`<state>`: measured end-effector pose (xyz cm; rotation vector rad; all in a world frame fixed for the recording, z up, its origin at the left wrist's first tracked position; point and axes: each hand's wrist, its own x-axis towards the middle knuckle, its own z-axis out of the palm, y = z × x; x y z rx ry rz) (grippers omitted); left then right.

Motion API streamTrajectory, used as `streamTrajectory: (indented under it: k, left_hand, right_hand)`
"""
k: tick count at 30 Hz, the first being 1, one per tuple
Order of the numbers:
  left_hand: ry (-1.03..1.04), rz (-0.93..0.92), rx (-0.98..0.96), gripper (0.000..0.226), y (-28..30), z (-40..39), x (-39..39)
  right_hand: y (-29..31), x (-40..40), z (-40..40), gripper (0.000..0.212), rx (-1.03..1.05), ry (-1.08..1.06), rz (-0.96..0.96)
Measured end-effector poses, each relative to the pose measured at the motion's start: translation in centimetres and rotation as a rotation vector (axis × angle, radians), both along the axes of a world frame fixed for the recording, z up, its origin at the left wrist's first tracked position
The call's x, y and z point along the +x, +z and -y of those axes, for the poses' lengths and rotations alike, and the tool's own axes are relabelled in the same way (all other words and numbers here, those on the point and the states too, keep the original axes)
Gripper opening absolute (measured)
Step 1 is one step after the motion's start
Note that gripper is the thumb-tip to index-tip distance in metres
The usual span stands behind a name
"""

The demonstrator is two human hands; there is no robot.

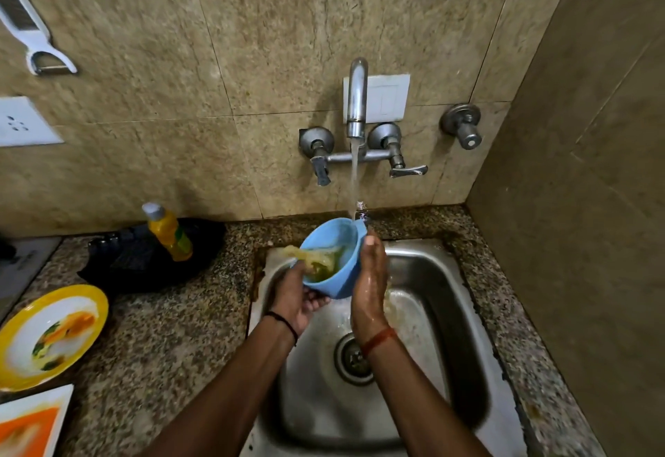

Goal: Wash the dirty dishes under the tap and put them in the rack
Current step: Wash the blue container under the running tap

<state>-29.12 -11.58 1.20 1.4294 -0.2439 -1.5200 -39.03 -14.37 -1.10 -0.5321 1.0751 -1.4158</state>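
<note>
**Blue bowl held under the running tap**

The left hand (297,296) cups the blue bowl (333,258) from below, its fingers (316,302) curled around the bowl's underside and its thumb blurred near the rim, where a smear of yellowish residue streaks across. The right hand (370,287) is wet and stands edge-up against the bowl's right side, fingers (372,244) straight and close together, pressed flat to the outer wall. The bowl tilts toward the person, above the back left part of the sink (449,312), with greenish-yellow liquid pooled inside. Water (354,175) falls from the tap (357,96) and strikes near the bowl's back rim.

A black thread circles the left wrist, a reddish one the right. The steel sink is sunk into a speckled granite tabletop (172,330), its drain (354,359) showing between the forearms. Toward the tabletop's left edge lies a yellow-rimmed plate (50,334) with food smears, and at the near left corner a white plate (32,420) with orange residue. Behind them, near the wall, a yellow bottle (169,231) with a grey cap stands on a dark pan (144,262). The wall is beige tile; a white peeler (36,35) hangs at upper left, a switch plate (385,96) sits behind the tap, and a separate valve (464,125) is mounted to its right.
</note>
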Motion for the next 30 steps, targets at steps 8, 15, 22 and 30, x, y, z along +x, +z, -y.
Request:
streamTrajectory:
  k: [8, 15, 22, 30]
  left_hand:
    - [0.050, 0.361, -0.044, 0.021, -0.9, 0.7, -0.6]
    - [-0.028, 1.106, -0.236, 0.034, -0.6, 0.7, -2.5]
    - [-0.388, 1.659, -0.616, 0.067, -0.6, 0.0, -2.0]
    - [-0.153, 1.319, -0.601, 0.052, 0.9, 0.4, -1.3]
  right_hand:
    - [-2.2, -1.8, -1.3, 0.058, 0.289, 0.188, 0.571]
    - [-2.6, -1.9, -1.3, 0.056, 0.433, 0.151, 0.349]
    - [-3.0, -1.6, -0.1, 0.051, 0.502, 0.147, 0.407]
    - [-2.2, -0.5, 0.3, 0.042, 0.300, 0.155, 0.523]
